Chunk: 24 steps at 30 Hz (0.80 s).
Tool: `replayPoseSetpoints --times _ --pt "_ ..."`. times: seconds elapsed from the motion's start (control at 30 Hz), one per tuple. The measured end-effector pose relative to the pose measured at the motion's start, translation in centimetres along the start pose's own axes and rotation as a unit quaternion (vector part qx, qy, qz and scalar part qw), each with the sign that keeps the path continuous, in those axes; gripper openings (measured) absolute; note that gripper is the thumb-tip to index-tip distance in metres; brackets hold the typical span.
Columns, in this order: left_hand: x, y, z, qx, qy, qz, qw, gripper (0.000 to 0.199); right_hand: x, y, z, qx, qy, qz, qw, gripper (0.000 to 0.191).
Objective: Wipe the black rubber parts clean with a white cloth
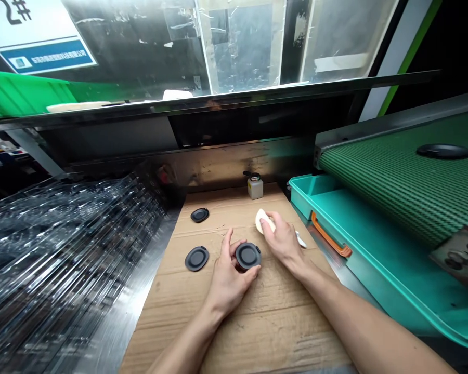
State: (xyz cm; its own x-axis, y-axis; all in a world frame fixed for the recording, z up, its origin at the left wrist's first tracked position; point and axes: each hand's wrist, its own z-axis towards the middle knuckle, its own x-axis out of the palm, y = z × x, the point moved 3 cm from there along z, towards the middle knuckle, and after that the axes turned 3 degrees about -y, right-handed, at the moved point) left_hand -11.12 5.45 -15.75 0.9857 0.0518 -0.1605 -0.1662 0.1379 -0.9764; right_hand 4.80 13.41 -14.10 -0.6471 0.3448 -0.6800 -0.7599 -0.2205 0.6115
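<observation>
My left hand (pixel 232 278) grips a small black rounded lid-like part (pixel 248 256) by its edge, with the recessed face turned up toward me. To its right, my right hand (pixel 283 236) pinches a white pad (pixel 264 221), apart from the black part. Two similar black parts lie on the cardboard sheet (pixel 234 332) to the left: a nearer one (pixel 197 258) and a farther one (pixel 199 215). A small white-handled object (pixel 301 240) pokes out beyond my right hand, mostly hidden.
A small bottle (pixel 255 187) with its cap flipped up stands at the cardboard's back. Stacked clear plastic trays (pixel 62 249) fill the left. On the right are a teal bin (pixel 374 244) with an orange latch and a green conveyor belt (pixel 393 176) carrying a black part (pixel 444 151).
</observation>
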Motion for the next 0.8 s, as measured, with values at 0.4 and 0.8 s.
replayPoseSetpoints --times 0.4,0.8 --pt "-0.3 -0.6 -0.2 0.036 0.004 -0.045 0.998 0.1 0.2 -0.8 0.2 0.016 0.016 -0.019 1.0 0.032" --pt "-1.2 -1.2 -0.7 0.137 -0.038 0.094 0.985 0.087 0.2 -0.7 0.1 0.013 0.019 0.03 0.999 0.033"
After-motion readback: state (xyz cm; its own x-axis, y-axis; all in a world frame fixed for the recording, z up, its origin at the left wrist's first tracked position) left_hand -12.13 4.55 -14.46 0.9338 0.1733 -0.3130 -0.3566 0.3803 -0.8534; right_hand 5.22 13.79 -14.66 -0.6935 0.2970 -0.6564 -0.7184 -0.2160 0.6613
